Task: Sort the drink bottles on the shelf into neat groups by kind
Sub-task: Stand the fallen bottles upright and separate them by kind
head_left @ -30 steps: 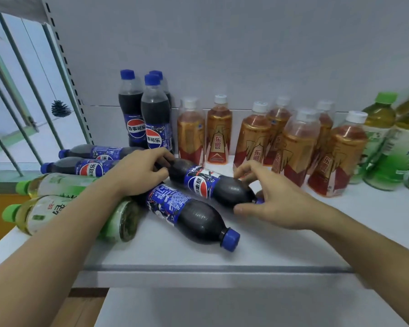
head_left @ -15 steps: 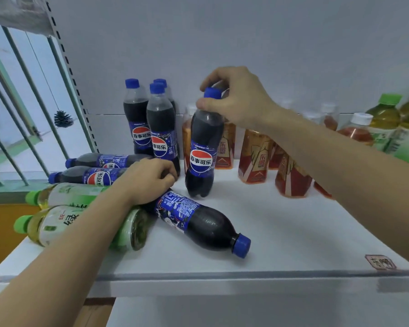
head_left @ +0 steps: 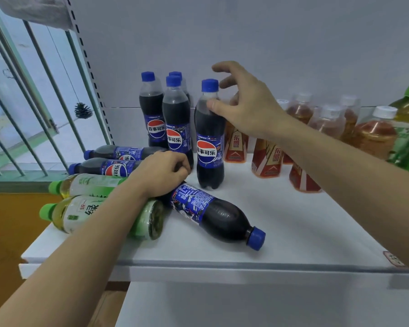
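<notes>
White shelf [head_left: 293, 232], pale wall behind, barred window at left | right hand [head_left: 248, 107] spread wide, thumb touching upright cola bottle [head_left: 209, 138] (beside three standing colas) | left hand [head_left: 161, 173] curled on lying cola bottle [head_left: 213, 213].

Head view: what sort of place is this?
Probably a small shop or a mock retail shelf: a white shelf stocked with cola bottles, amber drink bottles and green tea bottles, beside a perforated shelving upright.
</notes>
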